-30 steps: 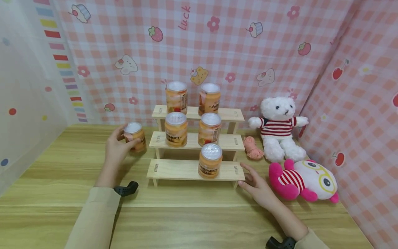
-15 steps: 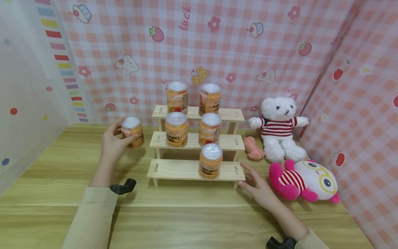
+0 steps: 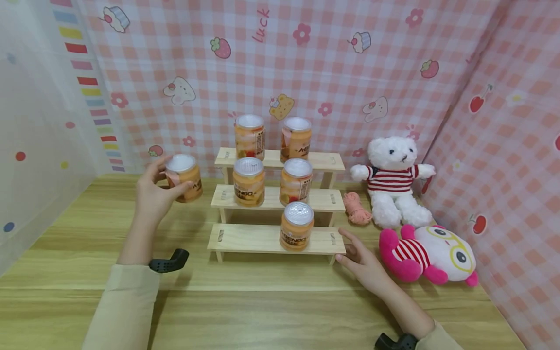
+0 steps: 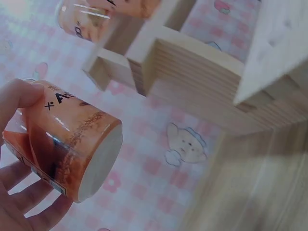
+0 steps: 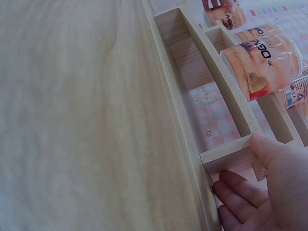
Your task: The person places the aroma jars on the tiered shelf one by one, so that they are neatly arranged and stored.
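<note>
My left hand (image 3: 153, 192) grips an orange can (image 3: 185, 181) with a silver lid, left of a three-step wooden display shelf (image 3: 245, 237). In the left wrist view the can (image 4: 67, 139) shows its pale bottom, held off the table, thumb on one side and fingers on the other. My right hand (image 3: 360, 260) holds the right end of the lowest step; in the right wrist view the thumb (image 5: 269, 149) presses the step's end and several fingers curl below it. One can (image 3: 296, 227) stands on the lowest step, two on the middle and two on the top.
Right of the shelf lie a pink yarn bundle (image 3: 356, 209) and a pink-and-white plush toy (image 3: 428, 253) on its side. A white teddy bear (image 3: 391, 180) in a striped shirt sits behind them. A checked curtain (image 3: 197, 126) hangs behind the wooden table (image 3: 262, 311).
My left hand has raised the can and carried it slightly left. The right hand stays at the shelf's end, and the other cans have not moved.
</note>
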The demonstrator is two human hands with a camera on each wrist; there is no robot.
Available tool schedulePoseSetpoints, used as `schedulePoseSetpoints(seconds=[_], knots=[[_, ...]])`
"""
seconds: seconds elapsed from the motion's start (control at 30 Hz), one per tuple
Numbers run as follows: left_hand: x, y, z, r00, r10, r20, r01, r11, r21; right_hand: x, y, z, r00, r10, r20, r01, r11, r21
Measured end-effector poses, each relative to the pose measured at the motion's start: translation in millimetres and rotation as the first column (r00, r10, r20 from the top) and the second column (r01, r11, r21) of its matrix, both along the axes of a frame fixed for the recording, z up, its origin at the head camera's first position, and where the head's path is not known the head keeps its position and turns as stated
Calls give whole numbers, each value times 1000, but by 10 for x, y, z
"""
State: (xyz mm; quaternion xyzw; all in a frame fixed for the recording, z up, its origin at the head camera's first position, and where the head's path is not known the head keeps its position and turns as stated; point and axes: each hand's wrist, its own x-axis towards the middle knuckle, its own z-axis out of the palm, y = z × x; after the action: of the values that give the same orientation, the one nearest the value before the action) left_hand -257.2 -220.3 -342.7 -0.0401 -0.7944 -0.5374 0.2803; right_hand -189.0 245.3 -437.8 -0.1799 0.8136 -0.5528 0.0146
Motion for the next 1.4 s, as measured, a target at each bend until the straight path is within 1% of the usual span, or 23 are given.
schedulePoseSetpoints(seconds=[0.2,0.33,0.43,0.57,0.67,0.77,0.93,1.03,1.2,1.4], knots=[[42,37,101,999,-8,-33,9,1000,26,2,0,3,1000,0,5,0,1000,-4],[108,89,185,998,-14,-60,17,999,39,-1,2,-3,1000,2,2,-2,1000,-1],[174,137,250,995,-31,-95,38,997,65,-6,4,-8,1000,0,0,0,1000,1],[247,196,328,988,-65,-140,82,990,117,-12,6,-8,1000,0,1,0,1000,2],[292,233,383,984,-93,-151,118,979,166,-11,4,-6,1000,1,2,-1,1000,1],[337,269,436,977,-137,-161,171,960,222,-10,3,-4,1000,3,1,-3,1000,0],[422,360,517,951,-239,-198,289,915,280,-5,7,-8,1000,3,0,-3,1000,-1],[472,420,549,937,-286,-199,335,896,290,-2,10,-9,1000,4,2,-4,1000,-1],[522,505,566,926,-334,-175,372,886,278,1,11,-7,1000,2,8,-2,1000,-2],[548,588,523,912,-377,-160,408,871,275,-1,6,0,1000,-1,12,1,1000,-1]])
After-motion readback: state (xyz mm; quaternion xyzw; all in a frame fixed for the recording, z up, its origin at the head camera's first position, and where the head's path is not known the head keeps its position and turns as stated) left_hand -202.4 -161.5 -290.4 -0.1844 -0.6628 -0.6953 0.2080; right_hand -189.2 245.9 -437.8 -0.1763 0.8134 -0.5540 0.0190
